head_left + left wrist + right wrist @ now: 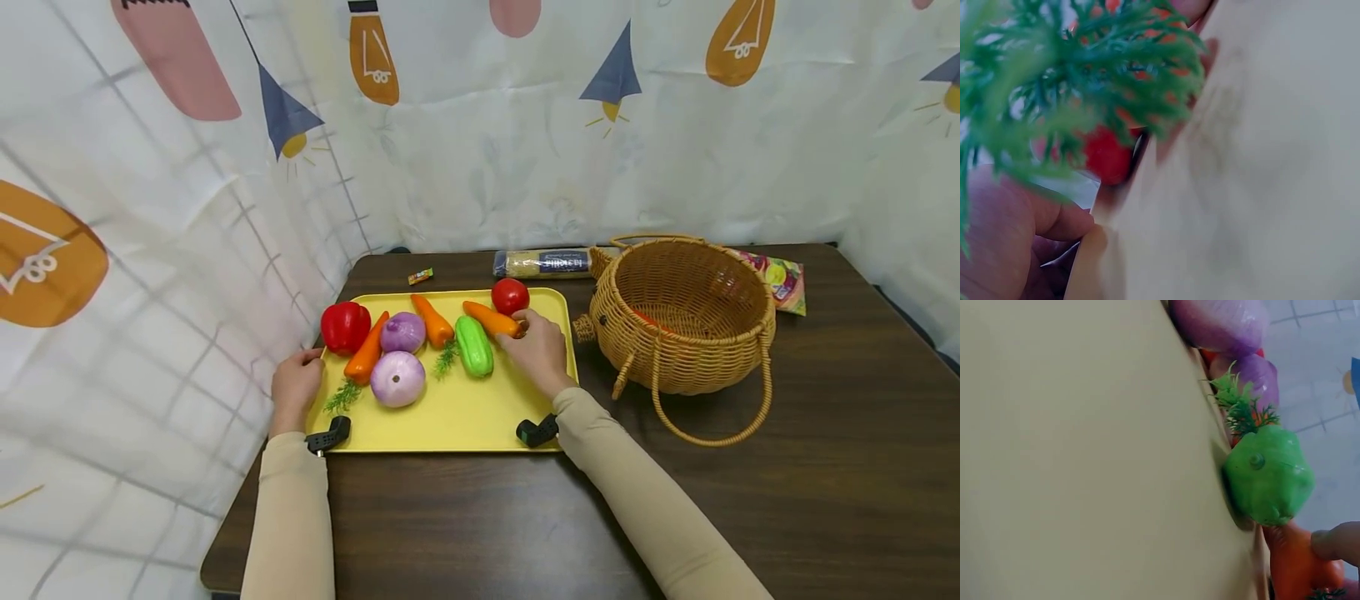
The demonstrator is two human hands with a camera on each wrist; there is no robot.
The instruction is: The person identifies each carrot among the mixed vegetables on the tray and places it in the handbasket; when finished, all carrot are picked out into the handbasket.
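Note:
My left hand [295, 390] grips the left rim of a yellow tray [450, 421]; in the left wrist view the thumb [1063, 219] presses on that edge. My right hand [542, 352] pinches a carrot [489, 317] at its leafy end, near the tray's right side. Beside this carrot lies a light-green, ridged vegetable [474, 346], and a tomato [510, 296] sits behind it. Further left on the tray are two purple onions [397, 380], two more carrots [432, 322] with green tops, and a red bell pepper [345, 327].
To the right of the tray stands a wicker basket [693, 367] with loop handles and something orange-red inside. A noodle packet [543, 263] and a colourful bag [786, 283] lie behind it. A small wrapper [421, 276] lies beyond the tray. Patterned curtains [480, 150] enclose the table.

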